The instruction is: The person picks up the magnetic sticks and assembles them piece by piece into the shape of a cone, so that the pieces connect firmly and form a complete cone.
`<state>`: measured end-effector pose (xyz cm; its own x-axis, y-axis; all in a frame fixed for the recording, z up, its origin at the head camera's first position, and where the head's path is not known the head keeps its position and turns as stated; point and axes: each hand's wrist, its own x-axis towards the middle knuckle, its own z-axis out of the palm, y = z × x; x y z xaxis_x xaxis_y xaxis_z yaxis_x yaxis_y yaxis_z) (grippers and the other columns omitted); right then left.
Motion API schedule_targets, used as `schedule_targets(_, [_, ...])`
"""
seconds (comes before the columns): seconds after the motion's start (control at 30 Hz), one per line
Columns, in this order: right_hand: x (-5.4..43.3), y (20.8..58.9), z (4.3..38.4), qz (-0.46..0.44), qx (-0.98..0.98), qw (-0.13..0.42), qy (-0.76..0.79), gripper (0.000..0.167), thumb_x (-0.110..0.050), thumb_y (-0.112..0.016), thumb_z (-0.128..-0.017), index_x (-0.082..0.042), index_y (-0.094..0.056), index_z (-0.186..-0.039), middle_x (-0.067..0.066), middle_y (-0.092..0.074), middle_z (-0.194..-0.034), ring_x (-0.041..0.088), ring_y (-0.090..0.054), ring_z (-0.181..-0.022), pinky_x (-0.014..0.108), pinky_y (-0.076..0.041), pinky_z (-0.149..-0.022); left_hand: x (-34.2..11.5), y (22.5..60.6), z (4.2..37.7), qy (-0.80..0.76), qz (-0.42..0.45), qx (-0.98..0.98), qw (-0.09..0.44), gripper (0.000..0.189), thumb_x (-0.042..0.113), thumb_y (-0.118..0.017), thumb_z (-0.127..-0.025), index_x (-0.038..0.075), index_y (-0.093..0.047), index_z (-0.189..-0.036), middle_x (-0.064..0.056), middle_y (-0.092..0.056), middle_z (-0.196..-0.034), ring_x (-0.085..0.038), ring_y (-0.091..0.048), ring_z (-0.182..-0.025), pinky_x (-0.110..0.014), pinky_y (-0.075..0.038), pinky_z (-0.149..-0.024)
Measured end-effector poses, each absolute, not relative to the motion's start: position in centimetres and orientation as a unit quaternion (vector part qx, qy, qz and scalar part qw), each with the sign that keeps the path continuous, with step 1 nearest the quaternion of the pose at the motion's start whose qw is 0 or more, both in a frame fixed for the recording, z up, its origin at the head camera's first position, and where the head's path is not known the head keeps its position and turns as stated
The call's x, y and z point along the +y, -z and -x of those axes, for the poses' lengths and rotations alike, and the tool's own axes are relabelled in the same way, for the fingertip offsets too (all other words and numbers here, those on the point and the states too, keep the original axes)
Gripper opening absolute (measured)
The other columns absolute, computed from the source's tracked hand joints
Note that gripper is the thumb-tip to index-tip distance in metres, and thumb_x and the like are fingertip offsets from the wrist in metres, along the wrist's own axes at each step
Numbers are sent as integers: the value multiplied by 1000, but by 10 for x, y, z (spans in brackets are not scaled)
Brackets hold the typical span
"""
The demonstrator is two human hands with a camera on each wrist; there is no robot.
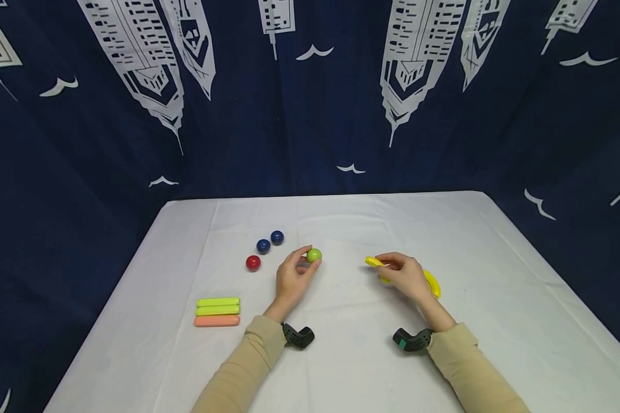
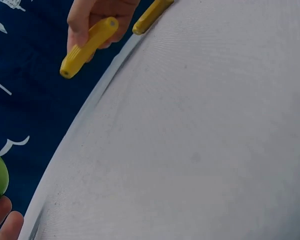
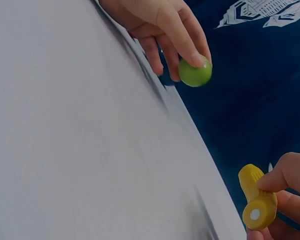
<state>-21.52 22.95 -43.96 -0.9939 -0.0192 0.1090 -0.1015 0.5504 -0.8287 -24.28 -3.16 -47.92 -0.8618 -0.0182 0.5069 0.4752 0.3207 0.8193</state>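
Observation:
My left hand (image 1: pixel 291 284) pinches a glossy green ball (image 1: pixel 314 256) between thumb and fingers, above the left-middle of the table. The right wrist view shows this ball (image 3: pixel 195 73) at the fingertips. Across from it, my right hand (image 1: pixel 408 279) pinches a yellow curved rod (image 1: pixel 374 261) with ridges along its side. A pale round spot marks the end of this rod (image 3: pixel 260 205) in the right wrist view. Ball and rod are apart. A second yellow curved rod (image 1: pixel 433 283) lies on the table beside the right hand, partly hidden by it.
Left of my left hand sit a red ball (image 1: pixel 253 263) and two dark blue balls, one (image 1: pixel 263 246) nearer and one (image 1: pixel 276 237) farther. Two yellow-green sticks (image 1: pixel 218 306) and an orange-pink stick (image 1: pixel 217 321) lie side by side on the white-covered table (image 1: pixel 351 367). A navy curtain (image 1: pixel 289 126) hangs behind.

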Motion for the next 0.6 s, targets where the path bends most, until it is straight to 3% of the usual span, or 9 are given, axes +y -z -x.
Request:
schedule_targets(0.27, [200,446,231,-40,-839,4,-543,32,-14,-66,-86,2,-64,-113,15,-65,-106,18,-60,-88,22,-49,-69,-33,478,244,554,152,-791,213,37,18,-72,-84,3,-63,-116,-13,-66,-99,-24,-66,-78,-26,-54,-66])
schedule_targets(0.6, [170,465,234,-29,-826,43,-562,27,-12,-66,-86,1,-67,-109,13,-66,-102,16,-62,-87,19,-49,-70,-33,477,239,536,171,-804,192,35,18,-73,-82,3,-63,-112,-11,-64,-101,-22,-66,-83,-26,-54,-67])
